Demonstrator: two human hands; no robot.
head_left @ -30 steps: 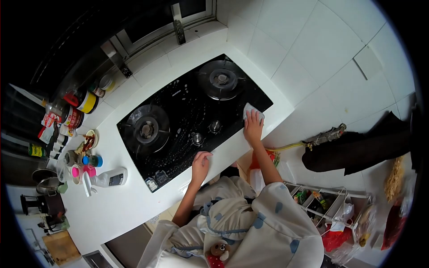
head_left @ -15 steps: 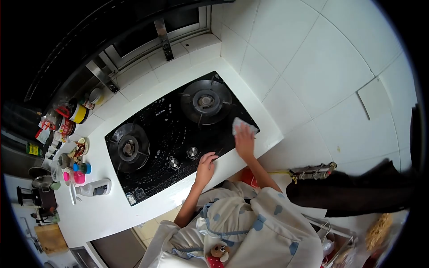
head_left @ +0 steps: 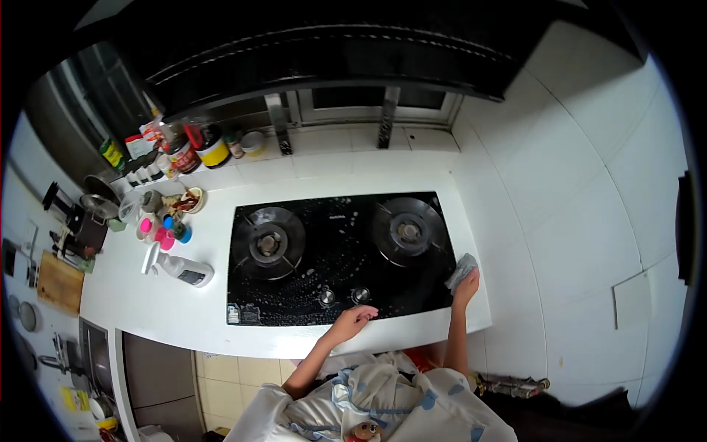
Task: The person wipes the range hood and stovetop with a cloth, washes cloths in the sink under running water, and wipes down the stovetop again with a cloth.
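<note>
A grey cloth is in my right hand, at the right edge of the black glass gas stove. The fingers close round the cloth's lower part. My left hand lies at the stove's front edge, just below two round knobs, loosely bent and holding nothing. White foam spots and wet streaks cover the glass, mostly in the middle and on the left. A burner sits on the left and another burner on the right.
A white spray bottle lies on the white counter, left of the stove. Behind it stand small jars with pink lids and a bowl. Bottles and jars line the back ledge. A black range hood overhangs; a tiled wall rises right.
My right hand has moved with the cloth from the glass near the right burner to the stove's right edge. The view has turned and shifted; my left hand stays near the front edge.
</note>
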